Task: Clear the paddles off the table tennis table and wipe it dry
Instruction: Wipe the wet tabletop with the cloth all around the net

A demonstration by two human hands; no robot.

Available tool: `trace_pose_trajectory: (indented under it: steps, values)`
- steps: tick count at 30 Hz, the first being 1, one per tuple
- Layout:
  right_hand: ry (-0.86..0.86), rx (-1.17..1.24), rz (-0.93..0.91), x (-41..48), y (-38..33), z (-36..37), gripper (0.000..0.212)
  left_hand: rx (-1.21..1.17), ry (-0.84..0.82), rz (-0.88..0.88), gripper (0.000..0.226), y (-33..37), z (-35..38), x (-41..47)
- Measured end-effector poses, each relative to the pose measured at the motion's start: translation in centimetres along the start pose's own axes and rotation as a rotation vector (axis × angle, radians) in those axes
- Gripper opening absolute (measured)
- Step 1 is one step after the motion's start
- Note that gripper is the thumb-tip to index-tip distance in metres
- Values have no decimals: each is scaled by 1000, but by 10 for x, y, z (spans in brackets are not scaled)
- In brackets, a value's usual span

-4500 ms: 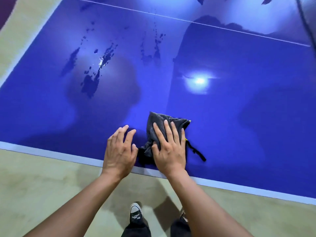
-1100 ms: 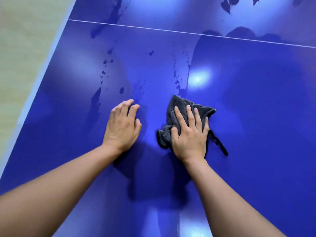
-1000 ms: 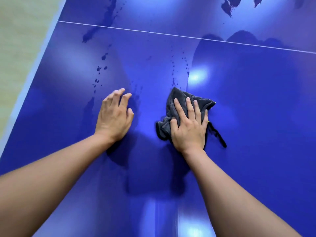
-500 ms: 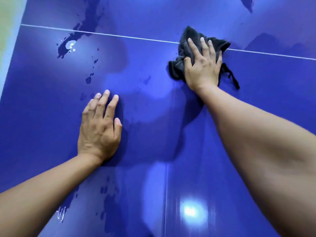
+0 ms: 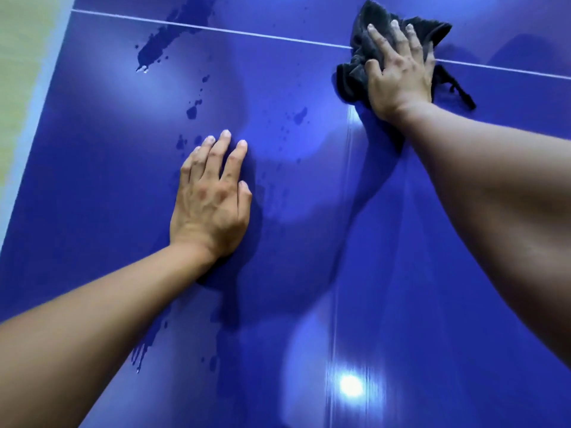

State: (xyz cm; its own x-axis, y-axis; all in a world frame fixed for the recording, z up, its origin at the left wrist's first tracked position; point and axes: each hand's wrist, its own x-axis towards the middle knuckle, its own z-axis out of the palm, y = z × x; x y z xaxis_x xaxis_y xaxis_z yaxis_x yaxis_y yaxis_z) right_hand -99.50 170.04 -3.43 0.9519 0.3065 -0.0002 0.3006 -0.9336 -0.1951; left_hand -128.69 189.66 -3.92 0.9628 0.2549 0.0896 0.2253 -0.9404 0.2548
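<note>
The blue table tennis table (image 5: 92, 180) fills the view. My right hand (image 5: 398, 69) presses flat on a crumpled dark grey cloth (image 5: 355, 75) at the far right, on the white centre line (image 5: 247, 34). My left hand (image 5: 213, 196) rests flat on the table surface, fingers straight, nearer to me and left of the cloth. Water puddles and drops lie on the blue top: a large splash (image 5: 160, 44) at the far left by the line, small drops (image 5: 193, 111) beyond my left hand, and streaks (image 5: 142, 350) near my left forearm. No paddle is in view.
The table's pale side edge (image 5: 37, 118) runs along the left, with beige floor (image 5: 21, 41) beyond it. A bright lamp reflection (image 5: 350, 386) shines on the near surface.
My right hand has pushed the cloth far forward from the near edge to the centre line. My left hand stays planted flat on the table, and I lean further over it.
</note>
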Motion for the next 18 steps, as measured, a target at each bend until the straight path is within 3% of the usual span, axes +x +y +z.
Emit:
trace_pose_trajectory:
  steps: [4, 9, 18]
  values:
    - [1, -18, -150, -74, -19, 9, 62, 21, -8, -9, 56, 1, 2, -1]
    - [-22, -27, -212, -195, -27, 7, 62, 81, 4, -85, 51, 7, -8, -22]
    - [-28, -13, -251, -434, -48, 6, 63, -7, -84, -40, 53, 23, -40, -271]
